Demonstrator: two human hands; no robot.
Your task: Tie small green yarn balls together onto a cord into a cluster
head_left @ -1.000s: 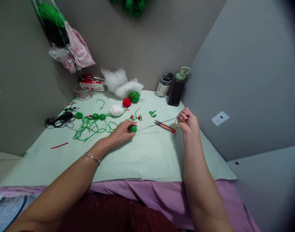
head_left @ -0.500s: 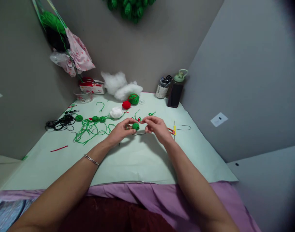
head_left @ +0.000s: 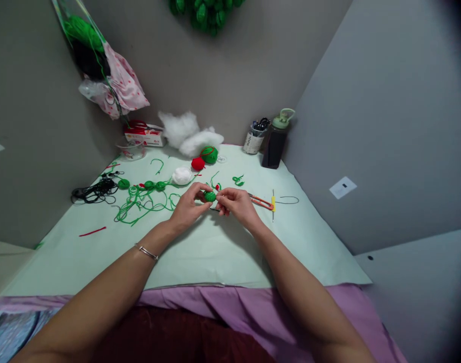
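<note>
Between the thumb and fingers of my left hand is a small green crocheted ball. My right hand is at the ball's right side, its thumb and forefinger pinched together; what they hold is too small to make out. A dark strand shows just below the fingers. Beyond my hands lies a small red and green piece. To the right of my right hand are an orange-handled cutter and a yellow-handled crochet hook.
Green yarn strands, a black cord bundle and a red strip lie on the left. White, red and green yarn balls sit behind, near white stuffing. A bottle and a pen cup stand back right.
My right hand has moved left and down, closing in on the green ball, and more of the orange cutter shows. My left hand has tilted the ball slightly.
</note>
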